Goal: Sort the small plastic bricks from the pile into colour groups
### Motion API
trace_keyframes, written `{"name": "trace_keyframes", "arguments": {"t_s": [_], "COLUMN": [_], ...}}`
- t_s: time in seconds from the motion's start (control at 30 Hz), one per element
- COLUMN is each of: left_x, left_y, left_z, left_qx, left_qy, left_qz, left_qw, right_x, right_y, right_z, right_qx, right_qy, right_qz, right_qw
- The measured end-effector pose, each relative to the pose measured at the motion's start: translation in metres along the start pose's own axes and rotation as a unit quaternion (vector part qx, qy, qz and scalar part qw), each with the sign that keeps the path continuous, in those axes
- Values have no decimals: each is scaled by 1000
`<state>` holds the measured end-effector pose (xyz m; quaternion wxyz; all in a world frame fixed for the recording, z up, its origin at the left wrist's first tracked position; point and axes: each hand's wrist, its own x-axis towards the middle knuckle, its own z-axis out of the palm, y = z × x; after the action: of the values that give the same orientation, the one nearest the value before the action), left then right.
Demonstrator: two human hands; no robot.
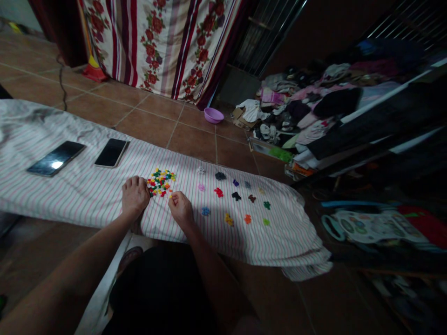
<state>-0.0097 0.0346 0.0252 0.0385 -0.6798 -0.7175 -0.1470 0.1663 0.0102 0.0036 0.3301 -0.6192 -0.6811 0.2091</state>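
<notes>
A mixed pile of small coloured pieces (161, 182), red, yellow, green, white and orange, lies on the striped cloth (104, 195). My left hand (135, 194) rests on the cloth against the pile's left edge, fingers laid out and holding nothing visible. Just right of the pile, my right hand (180, 208) pinches a small yellow piece (171, 197) between thumb and forefinger. Further right are several small single-colour heaps, among them a red heap (218, 192), a yellow heap (228, 219), an orange heap (247, 218) and a blue heap (206, 211).
Two phones lie on the cloth at left: a larger phone (56, 158) and a smaller phone (111, 152). Beyond the cloth's far edge, a purple basin (213, 115) sits on the tiled floor. Piled clothes (300, 102) fill the right background, and a flowered curtain (153, 46) hangs behind.
</notes>
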Motion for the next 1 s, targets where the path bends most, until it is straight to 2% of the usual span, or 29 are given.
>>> {"name": "trace_keyframes", "arguments": {"t_s": [0.33, 0.6, 0.77, 1.0], "left_x": [0, -2, -1, -1], "left_y": [-1, 0, 0, -1], "left_z": [0, -4, -4, -3], "left_qx": [2, 13, 7, -11], "left_qy": [-5, -13, -6, -7], "left_qz": [4, 4, 7, 9], "left_qw": [1000, 1000, 1000, 1000], "right_x": [-12, -29, -47, -71], "right_y": [7, 18, 41, 88], "right_z": [-23, -56, -84, -124], "right_qx": [2, 6, -18, -77], "right_qy": [51, 100, 184, 245], "right_qz": [4, 63, 47, 71], "right_qw": [999, 993, 982, 964]}}
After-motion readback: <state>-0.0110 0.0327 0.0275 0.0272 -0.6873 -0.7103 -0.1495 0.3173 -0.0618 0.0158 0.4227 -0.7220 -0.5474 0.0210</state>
